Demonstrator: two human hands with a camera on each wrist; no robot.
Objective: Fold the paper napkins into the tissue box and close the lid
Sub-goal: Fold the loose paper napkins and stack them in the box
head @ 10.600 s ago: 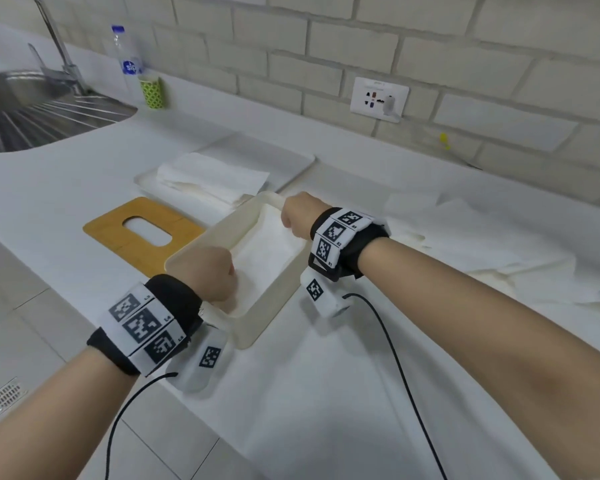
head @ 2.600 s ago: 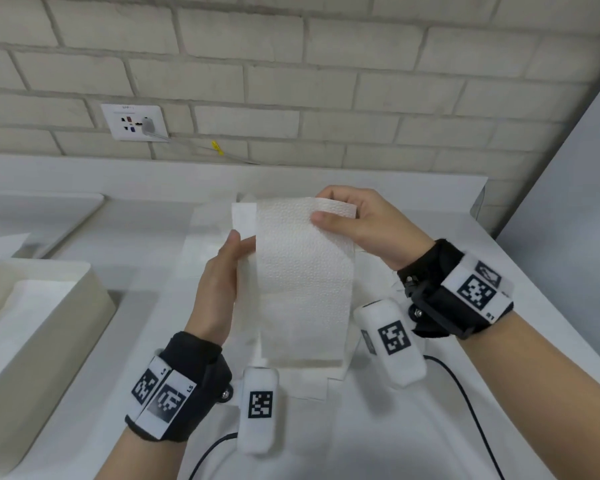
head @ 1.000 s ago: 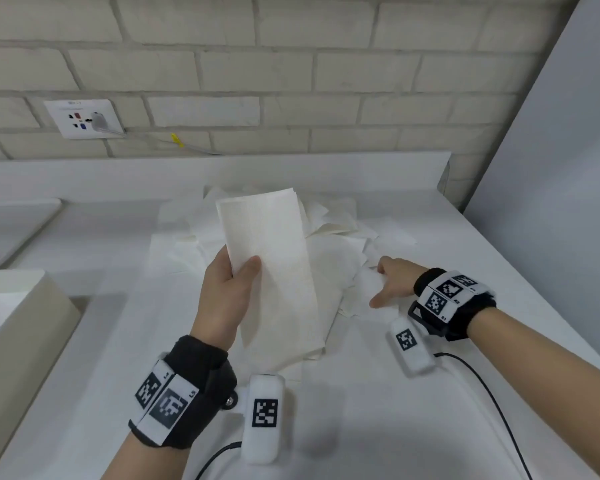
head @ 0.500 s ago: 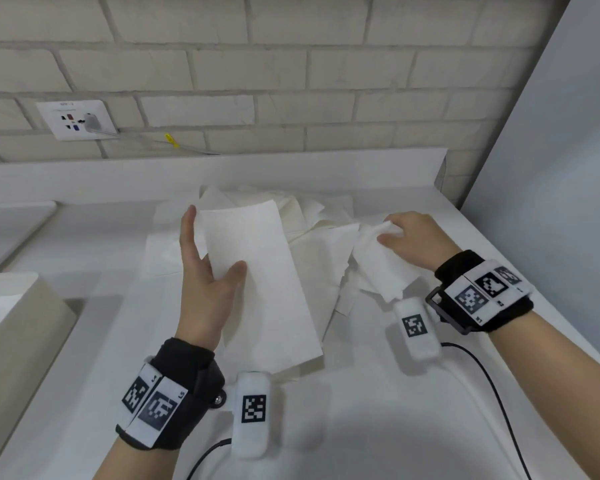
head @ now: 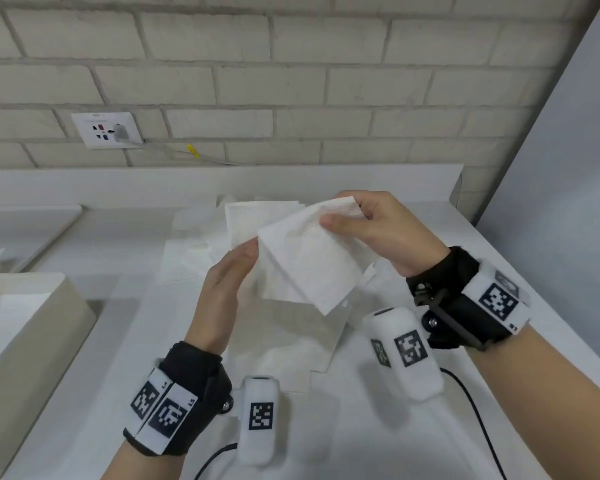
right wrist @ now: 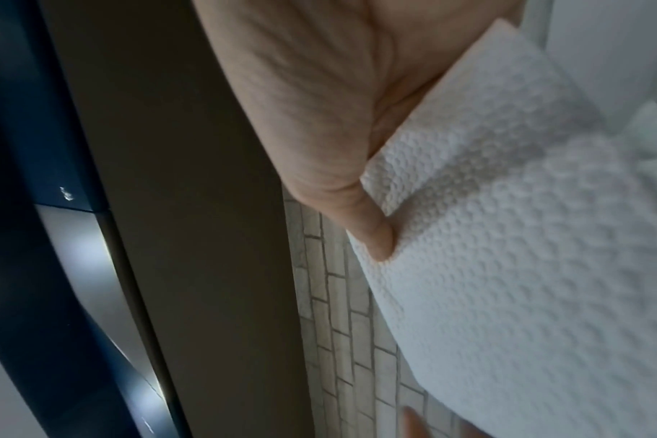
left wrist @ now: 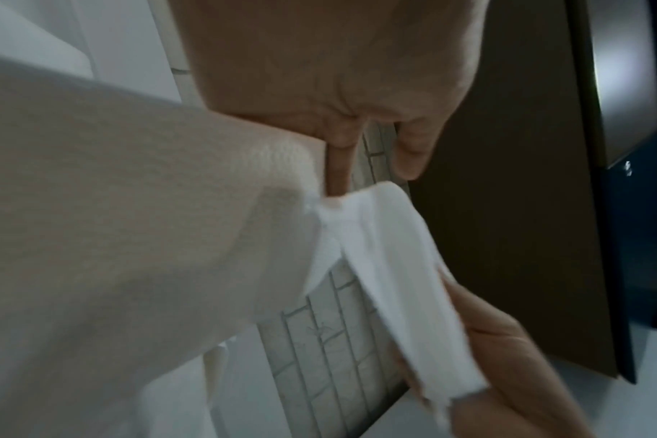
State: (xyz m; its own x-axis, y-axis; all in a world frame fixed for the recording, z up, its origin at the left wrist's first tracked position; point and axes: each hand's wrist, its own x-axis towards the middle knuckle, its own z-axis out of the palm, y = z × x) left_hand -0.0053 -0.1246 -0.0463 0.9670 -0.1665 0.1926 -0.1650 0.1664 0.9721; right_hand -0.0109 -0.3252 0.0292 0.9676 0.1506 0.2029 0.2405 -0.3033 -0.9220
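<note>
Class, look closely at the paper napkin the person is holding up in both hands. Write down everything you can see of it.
The napkin is white, thin paper with a dimpled embossed surface, seen most clearly in the right wrist view. It hangs tilted in the air above the loose napkins on the counter, one corner pointing down. The right hand pinches its top corner between thumb and fingers; the left hand holds its left edge. It looks soft and partly doubled over, though how many layers cannot be told.

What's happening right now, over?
Right hand pinches a napkin aloft. Left hand holds another behind it. Tissue box open at left. Nothing blocking.
</note>
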